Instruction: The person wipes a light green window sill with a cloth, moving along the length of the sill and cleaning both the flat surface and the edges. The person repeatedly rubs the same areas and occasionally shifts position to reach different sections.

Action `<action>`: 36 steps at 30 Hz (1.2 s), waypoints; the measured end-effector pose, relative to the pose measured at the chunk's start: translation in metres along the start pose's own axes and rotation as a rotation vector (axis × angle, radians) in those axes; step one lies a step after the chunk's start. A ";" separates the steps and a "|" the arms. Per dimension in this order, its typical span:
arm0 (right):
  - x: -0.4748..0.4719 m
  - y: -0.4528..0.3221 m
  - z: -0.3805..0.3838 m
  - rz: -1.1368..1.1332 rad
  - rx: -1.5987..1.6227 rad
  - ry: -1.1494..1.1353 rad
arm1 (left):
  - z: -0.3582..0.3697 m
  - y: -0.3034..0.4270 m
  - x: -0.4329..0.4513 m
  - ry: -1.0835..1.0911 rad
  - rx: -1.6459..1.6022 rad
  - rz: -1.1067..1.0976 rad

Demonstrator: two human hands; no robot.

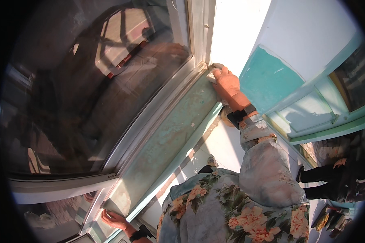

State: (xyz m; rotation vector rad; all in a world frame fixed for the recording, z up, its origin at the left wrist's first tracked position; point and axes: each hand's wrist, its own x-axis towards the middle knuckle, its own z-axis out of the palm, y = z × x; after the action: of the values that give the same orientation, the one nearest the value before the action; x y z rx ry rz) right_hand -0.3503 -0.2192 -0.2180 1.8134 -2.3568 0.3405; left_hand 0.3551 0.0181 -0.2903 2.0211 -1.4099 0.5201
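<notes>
A pale, crumpled cloth (211,76) is bunched under the fingers of my right hand (228,82), which presses it onto the far end of a windowsill (173,121). The sill's green paint is worn and blotchy. Nearer me, my left hand (114,219) rests at the sill's near end, its fingers curled by the window frame (97,202). A dark grey patch (111,206) lies just beyond those fingers; whether it is a shadow or an object, I cannot tell. Both wrists wear black bands.
A dark glass pane (79,121) with reflections fills the left side. A round tan object (228,117) sits below my right wrist. At right stand a green-and-white door (313,112) and a person in dark clothes (331,182). Several items (331,220) lie at lower right.
</notes>
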 end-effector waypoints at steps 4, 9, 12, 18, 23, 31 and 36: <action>-0.032 0.003 -0.015 0.091 -0.032 -0.112 | -0.003 0.007 0.000 0.002 -0.048 -0.059; -0.030 0.006 -0.015 0.107 -0.045 -0.079 | -0.005 0.012 0.002 0.000 -0.005 -0.023; -0.023 -0.002 -0.008 0.096 -0.055 -0.009 | -0.005 0.013 0.002 0.000 -0.014 -0.020; -0.093 -0.068 -0.009 -0.332 0.213 0.201 | -0.004 0.011 0.002 -0.008 -0.014 -0.022; -0.175 -0.161 -0.017 -0.677 0.262 0.194 | -0.005 0.009 0.001 -0.009 -0.010 -0.006; -0.113 -0.093 -0.008 -0.480 0.365 0.177 | -0.001 0.004 0.000 0.026 -0.024 0.017; -0.033 -0.003 -0.004 -0.008 0.074 0.050 | -0.004 0.012 0.002 -0.009 -0.068 0.006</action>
State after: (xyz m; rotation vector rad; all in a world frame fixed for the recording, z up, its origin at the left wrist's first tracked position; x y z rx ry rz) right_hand -0.3388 -0.1884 -0.2220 1.8229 -2.3325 0.4726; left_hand 0.3445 0.0168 -0.2833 1.9687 -1.4201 0.4597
